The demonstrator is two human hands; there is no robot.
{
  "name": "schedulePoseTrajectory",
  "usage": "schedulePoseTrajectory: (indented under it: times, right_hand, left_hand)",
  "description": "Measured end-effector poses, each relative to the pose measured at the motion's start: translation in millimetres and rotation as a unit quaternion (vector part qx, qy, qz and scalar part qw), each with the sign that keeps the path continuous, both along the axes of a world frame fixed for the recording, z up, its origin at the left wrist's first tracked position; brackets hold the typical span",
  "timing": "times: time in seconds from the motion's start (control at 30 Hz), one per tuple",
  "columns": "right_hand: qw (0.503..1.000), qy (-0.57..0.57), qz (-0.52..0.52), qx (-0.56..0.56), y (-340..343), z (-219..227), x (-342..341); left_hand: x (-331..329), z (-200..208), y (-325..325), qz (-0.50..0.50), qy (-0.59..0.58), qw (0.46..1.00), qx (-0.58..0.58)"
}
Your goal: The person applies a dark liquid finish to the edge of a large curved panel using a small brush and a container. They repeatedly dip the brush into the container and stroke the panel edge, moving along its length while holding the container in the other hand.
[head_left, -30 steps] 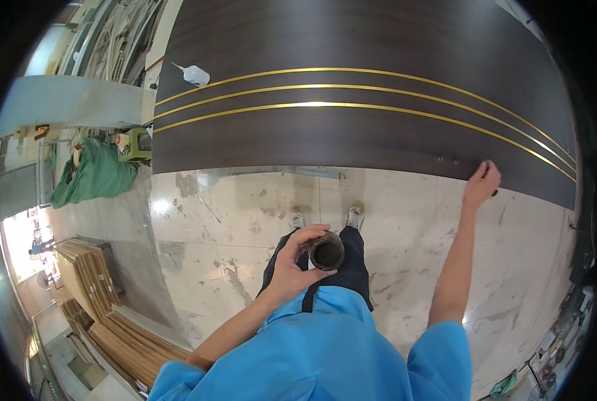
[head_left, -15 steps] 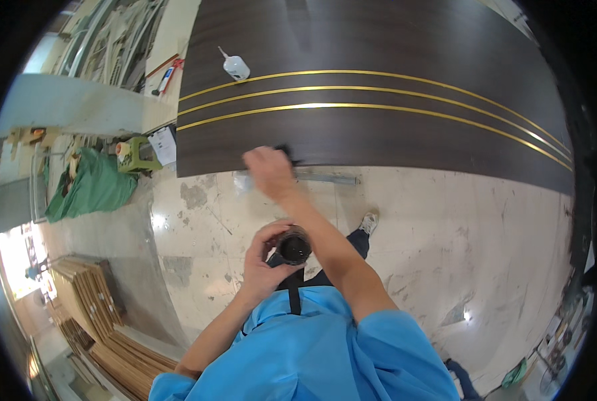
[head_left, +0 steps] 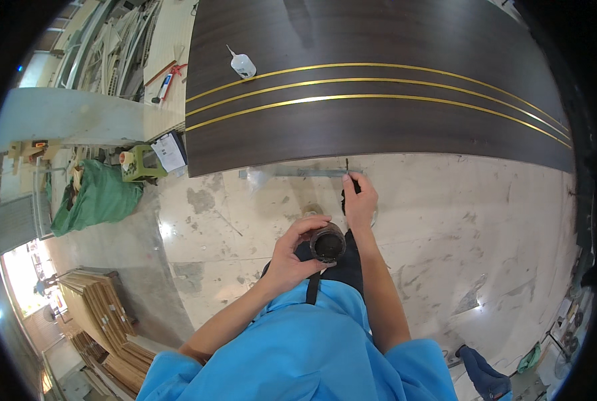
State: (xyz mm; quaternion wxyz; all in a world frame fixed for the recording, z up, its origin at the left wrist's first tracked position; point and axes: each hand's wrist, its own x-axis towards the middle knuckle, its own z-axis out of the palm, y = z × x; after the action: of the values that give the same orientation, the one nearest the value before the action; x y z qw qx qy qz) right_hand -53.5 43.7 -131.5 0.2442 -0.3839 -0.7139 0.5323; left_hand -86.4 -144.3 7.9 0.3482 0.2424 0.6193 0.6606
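Observation:
My left hand [head_left: 297, 252] is wrapped around a small round jar [head_left: 328, 258] with a dark inside, its open mouth facing up, close to my waist. My right hand [head_left: 361, 200] is closed, pinching a thin dark stick-like tool [head_left: 347, 164] whose tip points toward the panel edge. Something black and bunched, perhaps a cloth [head_left: 344, 202], shows beside the same fingers; its kind is unclear. Beyond both hands lies a large dark brown panel [head_left: 378, 134] with three gold strips [head_left: 352, 97] running across it. A white bottle with a thin spout [head_left: 243, 65] rests near the strips.
A grey metal strip [head_left: 312, 172] lies below the panel's near edge. To the left are a clipboard [head_left: 169, 152], a green stool [head_left: 143, 166], a green cloth sheet [head_left: 98, 197] and a red-handled caulking gun [head_left: 167, 85]. Stacked brown boards [head_left: 94, 301] stand at the lower left.
My right hand has come off the panel's near edge and moved right and back toward me. The jar in my left hand has shifted slightly right. The view has shifted a little.

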Motion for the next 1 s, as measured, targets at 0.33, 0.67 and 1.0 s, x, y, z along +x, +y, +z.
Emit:
schedulePoseTrajectory:
  times: [0.33,0.67,1.0]
  right_hand:
    - [0.996,-0.008,-0.011,0.092,26,-11,-7]
    - [0.990,-0.010,-0.102,0.100,57,-18,8]
    - [0.980,-0.049,-0.156,0.117,84,-18,23]
  left_hand:
    - [1,4,0,-0.050,0.017,0.998,-0.028]
    - [1,0,2,-0.053,0.012,0.998,-0.025]
    - [5,0,13,-0.072,0.013,0.997,-0.034]
